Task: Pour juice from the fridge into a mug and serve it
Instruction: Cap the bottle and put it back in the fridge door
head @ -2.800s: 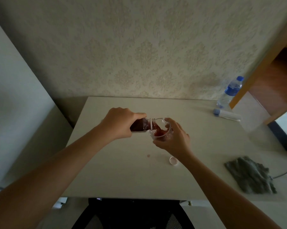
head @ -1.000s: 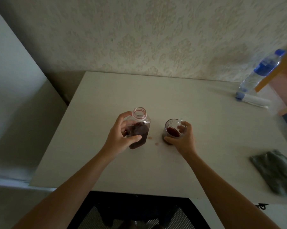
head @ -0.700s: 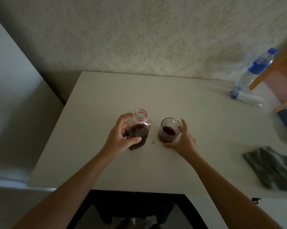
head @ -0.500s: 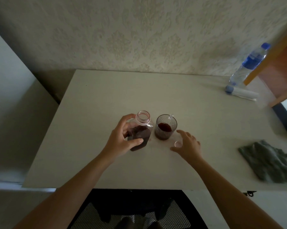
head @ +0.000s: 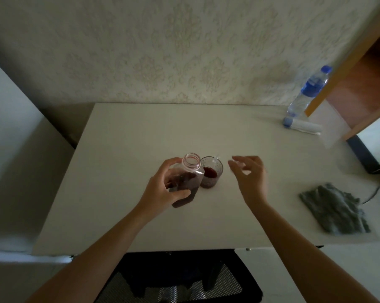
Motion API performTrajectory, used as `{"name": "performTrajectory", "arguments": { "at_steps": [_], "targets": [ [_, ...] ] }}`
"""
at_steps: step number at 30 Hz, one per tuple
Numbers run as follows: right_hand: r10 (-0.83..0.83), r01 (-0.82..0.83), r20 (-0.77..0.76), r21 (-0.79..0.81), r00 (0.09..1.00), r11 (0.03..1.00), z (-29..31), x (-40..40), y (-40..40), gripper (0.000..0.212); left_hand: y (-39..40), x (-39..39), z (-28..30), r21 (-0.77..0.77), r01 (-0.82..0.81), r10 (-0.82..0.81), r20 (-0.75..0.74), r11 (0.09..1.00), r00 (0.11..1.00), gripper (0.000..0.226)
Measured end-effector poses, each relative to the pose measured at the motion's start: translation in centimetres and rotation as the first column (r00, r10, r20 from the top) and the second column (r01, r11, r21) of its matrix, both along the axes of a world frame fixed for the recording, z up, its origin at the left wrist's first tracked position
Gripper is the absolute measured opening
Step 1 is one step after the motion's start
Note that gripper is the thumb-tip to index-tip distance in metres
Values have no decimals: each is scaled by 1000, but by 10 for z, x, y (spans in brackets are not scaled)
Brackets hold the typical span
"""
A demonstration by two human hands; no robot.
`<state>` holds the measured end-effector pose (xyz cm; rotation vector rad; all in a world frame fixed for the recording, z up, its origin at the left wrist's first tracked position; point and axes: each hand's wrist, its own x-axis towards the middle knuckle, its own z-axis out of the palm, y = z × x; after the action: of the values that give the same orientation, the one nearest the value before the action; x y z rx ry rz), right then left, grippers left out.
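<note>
A clear juice bottle (head: 190,178) with dark red juice stands uncapped on the white table (head: 141,132), and my left hand (head: 162,189) is wrapped around its body. Touching its right side is a small glass mug (head: 210,178), partly filled with the same dark juice, its handle turned to the far side. My right hand (head: 252,180) hovers to the right of the mug, apart from it and blurred. Its thumb and forefinger pinch a small pale thing that looks like the bottle cap (head: 237,166).
A blue-capped water bottle (head: 307,90) stands at the table's far right, with a white tube (head: 302,126) lying beside it. A grey cloth (head: 333,208) lies near the right front edge. A wooden shelf (head: 359,73) rises at right; a black chair (head: 180,278) sits below.
I stopped pouring and stood the bottle and mug on the table. My right hand let go of the mug, moved right to the cap and lifted from the table.
</note>
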<state>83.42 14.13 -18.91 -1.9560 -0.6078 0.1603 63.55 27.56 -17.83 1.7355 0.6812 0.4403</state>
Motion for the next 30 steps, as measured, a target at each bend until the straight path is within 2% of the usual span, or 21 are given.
{"name": "performTrajectory", "arguments": {
  "at_steps": [4,6,8,14,18,21,25,30],
  "targets": [
    [220,-113,-276,358,936,927,84,-18,19,19,-3,4,33,24,30,-30,-6,999,1000,76],
    [368,-189,-321,473,873,861,115,-29,23,20,-6,8,51,52,51,-50,-14,997,999,76],
    [485,-294,-300,504,822,812,133,-35,24,18,-8,11,66,80,63,-62,-10,995,998,76],
    [541,-439,-199,393,817,808,154,-37,12,32,-13,8,94,149,92,-95,14,985,995,75],
    [648,-612,-108,242,754,753,170,-33,8,41,-12,2,105,151,126,-128,5,980,992,75],
    [721,-718,-5,87,693,691,186,-28,8,41,-8,-3,113,128,167,-167,-11,978,986,72],
    [821,-811,121,-130,558,570,205,-19,10,32,-2,-9,125,102,235,-232,-40,967,972,73],
    [889,-872,45,-174,457,457,219,-13,10,32,1,-13,134,51,311,-308,-60,949,950,74]
  ]
}}
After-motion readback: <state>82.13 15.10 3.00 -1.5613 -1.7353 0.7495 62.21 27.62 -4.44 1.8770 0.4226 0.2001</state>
